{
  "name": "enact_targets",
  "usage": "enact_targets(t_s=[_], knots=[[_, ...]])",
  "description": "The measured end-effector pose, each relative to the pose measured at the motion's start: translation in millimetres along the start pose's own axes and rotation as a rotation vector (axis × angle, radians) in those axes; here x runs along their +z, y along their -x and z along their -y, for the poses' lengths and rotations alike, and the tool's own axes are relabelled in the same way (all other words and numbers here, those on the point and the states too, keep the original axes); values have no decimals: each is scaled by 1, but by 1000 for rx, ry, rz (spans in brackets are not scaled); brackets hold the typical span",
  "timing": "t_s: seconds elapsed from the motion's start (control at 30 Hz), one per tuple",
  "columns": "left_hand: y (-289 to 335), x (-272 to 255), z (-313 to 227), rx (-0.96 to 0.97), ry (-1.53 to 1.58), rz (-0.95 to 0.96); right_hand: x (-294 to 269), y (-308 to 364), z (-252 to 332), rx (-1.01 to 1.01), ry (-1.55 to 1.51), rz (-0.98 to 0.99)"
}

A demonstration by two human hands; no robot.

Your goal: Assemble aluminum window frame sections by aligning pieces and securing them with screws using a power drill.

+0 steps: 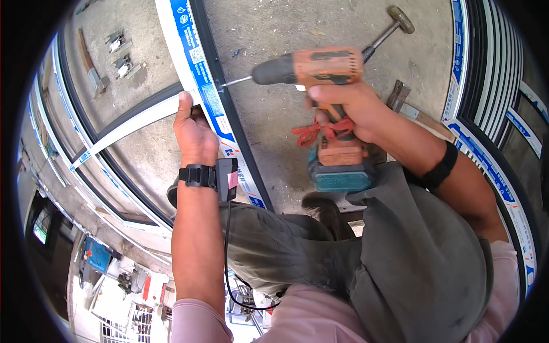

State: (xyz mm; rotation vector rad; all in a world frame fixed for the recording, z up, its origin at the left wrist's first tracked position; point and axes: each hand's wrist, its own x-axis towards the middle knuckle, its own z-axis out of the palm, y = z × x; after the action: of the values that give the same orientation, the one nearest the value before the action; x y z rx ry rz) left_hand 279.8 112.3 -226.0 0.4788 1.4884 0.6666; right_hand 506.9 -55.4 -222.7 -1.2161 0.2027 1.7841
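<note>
Two bare hands in the head view, one at either side of a long frame bar [203,86], dark along its right edge and wrapped in blue-and-white printed film. Right hand [346,106] closed round the handle of an orange-and-black cordless drill [329,66], held above the concrete floor [274,28], off the bar's right edge. Below the handle, a teal battery [341,178]; about the handle, a tied red cord [309,134]. Slim drill bit [237,81] pointing left, tip at the bar's dark right edge, near the corner with a crossbar [134,117]; too fine to tell whether sunk in or merely touching.

Left hand [194,134] at that corner, palm up, thumb against the crossbar's end, fingers curled out of sight behind; cannot tell how far closed, nor how tight a hold. On the wrist, a black strap [198,175]; just beside, a black box [227,177] with pink tape.

Toward the floor's far right corner, a hammer [401,19], handle slanting down behind the drill. Toward the far left corner, beyond the crossbar, small metal fittings [123,67]. Along the right edge, more film-wrapped bars [464,143].
</note>
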Motion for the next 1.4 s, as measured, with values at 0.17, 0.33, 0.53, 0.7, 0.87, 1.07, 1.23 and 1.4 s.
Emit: enact_targets(t_s=[0.17,0.33,0.53,0.7,0.87,1.07,1.23,1.4], knots=[[2,1,-1,-15,17,-10,2,-9,15,-107,7,64],[1,-1,-3,-3,2,-2,-19,3,17,-41,-28,24],[0,-1,-2,-23,7,19,-16,12,1,-9,-19,44],[-1,-2,-1,-26,38,21,-13,11,-2,-5,-49,69],[2,1,-1,-10,17,0,-13,11,-4,-18,-46,71],[2,-1,0,-30,11,23,-14,12,-8,65,-130,81],[1,-3,-2,-22,0,25,-11,15,-7,92,-147,71],[0,-5,-1,-33,-5,34,-10,16,-9,89,-149,52]])
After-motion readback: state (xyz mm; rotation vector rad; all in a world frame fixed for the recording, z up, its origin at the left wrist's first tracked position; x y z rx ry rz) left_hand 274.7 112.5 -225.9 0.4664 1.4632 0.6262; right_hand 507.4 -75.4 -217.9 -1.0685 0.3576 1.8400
